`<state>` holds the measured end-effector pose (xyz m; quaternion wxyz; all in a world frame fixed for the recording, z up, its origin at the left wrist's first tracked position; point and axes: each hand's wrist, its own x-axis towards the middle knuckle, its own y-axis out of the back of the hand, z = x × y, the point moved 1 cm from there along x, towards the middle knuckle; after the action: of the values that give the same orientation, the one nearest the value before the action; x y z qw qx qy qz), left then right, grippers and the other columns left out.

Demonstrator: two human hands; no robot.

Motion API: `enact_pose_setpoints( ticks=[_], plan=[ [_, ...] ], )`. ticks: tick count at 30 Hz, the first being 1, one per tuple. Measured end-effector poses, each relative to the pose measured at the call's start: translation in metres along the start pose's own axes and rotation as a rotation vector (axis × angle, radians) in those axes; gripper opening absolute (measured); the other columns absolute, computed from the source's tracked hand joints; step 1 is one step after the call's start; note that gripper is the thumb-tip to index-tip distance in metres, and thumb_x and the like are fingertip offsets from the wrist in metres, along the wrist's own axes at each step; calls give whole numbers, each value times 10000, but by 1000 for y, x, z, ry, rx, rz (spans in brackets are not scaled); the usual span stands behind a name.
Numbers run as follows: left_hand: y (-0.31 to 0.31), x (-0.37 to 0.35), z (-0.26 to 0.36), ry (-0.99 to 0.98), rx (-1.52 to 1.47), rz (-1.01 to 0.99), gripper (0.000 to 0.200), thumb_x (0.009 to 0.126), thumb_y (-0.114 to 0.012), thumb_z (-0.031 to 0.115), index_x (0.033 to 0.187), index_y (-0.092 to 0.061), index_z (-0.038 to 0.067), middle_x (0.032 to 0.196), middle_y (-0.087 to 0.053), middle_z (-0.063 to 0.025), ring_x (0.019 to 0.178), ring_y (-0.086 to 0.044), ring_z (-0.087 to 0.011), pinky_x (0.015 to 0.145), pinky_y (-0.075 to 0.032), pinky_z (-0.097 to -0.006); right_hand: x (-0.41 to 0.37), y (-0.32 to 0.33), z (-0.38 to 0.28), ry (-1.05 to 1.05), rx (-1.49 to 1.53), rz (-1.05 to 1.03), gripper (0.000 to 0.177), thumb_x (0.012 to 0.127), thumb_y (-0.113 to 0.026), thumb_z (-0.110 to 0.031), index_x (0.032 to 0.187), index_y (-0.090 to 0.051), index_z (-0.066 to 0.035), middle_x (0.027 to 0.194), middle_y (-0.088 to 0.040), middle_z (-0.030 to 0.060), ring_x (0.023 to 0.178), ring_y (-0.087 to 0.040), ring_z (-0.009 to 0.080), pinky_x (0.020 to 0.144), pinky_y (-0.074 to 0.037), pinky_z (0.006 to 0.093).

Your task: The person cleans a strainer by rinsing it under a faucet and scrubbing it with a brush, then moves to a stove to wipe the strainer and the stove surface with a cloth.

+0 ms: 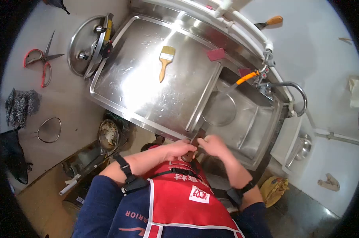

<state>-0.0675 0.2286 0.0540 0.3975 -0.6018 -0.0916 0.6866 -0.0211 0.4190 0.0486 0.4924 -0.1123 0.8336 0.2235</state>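
My left hand is closed at the front edge of the metal sink unit, close to my red apron. Its fingers are round a brown-handled tool, whose upper part is narrow and hard to make out. Beside it, my right hand is curled with its fingertips near the same tool; what it grips is hidden. A flat brush with a wooden handle lies on the steel drainboard. Behind the hands is the sink basin, with a round strainer or disc inside.
Red-handled scissors, a steel scourer, a wire ring and a pot lid hang at the left. A pink sponge lies behind the drainboard. The faucet and an orange-ended hose stand at the right.
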Motion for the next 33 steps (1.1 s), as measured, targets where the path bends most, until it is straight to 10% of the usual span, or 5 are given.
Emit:
enact_pose_setpoints(
  ticks=[2,8,18,27,33],
  plan=[
    [4,1,-1,20,-28,-30,235,944,-593,193,1100,-533,28,839,-642,-82,667,-624,-171,520,-516,-304,-2,26,-51,290,-515,278,371,914,-554,-355,968,-646,0,747,-646,245,812,-663,415,764,-521,471],
    [14,0,-2,1,-23,-70,301,948,-595,200,1190,-518,38,882,-625,-76,741,-611,-155,590,-517,-301,97,8,-206,700,-678,469,372,897,-557,-162,1268,-586,-147,1307,-538,157,1088,-577,355,922,-456,457],
    [26,-28,24,126,8,-38,250,950,-611,205,1138,-540,57,869,-650,-72,700,-614,-144,549,-498,-288,187,-1,-229,1085,-1268,597,191,848,-569,-130,1027,-638,-121,1018,-603,84,953,-617,237,807,-467,387],
    [21,9,29,215,11,-45,241,906,-594,142,1115,-496,70,778,-637,-71,633,-628,-186,504,-513,-304,71,38,-179,1031,-76,662,266,870,-524,-100,1129,-507,-41,1016,-635,209,932,-626,415,816,-499,503],
    [28,18,36,198,55,-40,178,926,-564,155,1077,-525,69,839,-657,-82,692,-650,-200,572,-540,-330,-63,111,-13,721,789,979,96,977,-552,-74,1069,-557,-46,976,-638,70,831,-590,110,730,-492,250]
  ],
)
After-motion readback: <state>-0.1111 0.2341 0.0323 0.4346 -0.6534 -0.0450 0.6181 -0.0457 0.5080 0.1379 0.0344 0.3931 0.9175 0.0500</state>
